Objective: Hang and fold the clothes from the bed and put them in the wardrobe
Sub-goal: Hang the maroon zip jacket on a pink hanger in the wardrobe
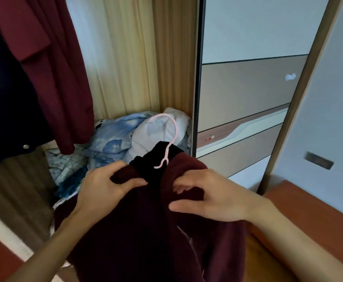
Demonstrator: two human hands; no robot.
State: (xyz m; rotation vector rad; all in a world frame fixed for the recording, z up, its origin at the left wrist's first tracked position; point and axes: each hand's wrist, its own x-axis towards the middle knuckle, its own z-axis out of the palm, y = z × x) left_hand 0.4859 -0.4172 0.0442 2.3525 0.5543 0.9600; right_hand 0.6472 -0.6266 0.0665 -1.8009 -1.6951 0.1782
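Obs.: person stands at the open wooden wardrobe [172,58], holding a dark maroon fleece garment with a black collar [146,231] in front of it, low and just short of the opening. A thin pale-pink plastic hanger hook [171,137] rises from the black collar and curves up and away from the person, toward the wardrobe interior; the hanger's shoulders are hidden inside the cloth, so their line cannot be confirmed. Left hand [103,186] grips the garment's left shoulder just beside the collar, thumb and fingers curled and pinching a fold of fleece. Right hand [211,195] sits on the other shoulder, about equally near the hook; fingers bent and bunching the fabric, thumb straight along it below. Garment hangs downward from both hands. Inside the wardrobe, a dark red hanging garment [50,68] and a navy one [7,98] occupy the left; crumpled pale-blue patterned bedding [121,139] lies on the floor behind the hook. Judgement: shoulders are being seated on the hanger; next, the hook must go up to a rail, which is out of view.
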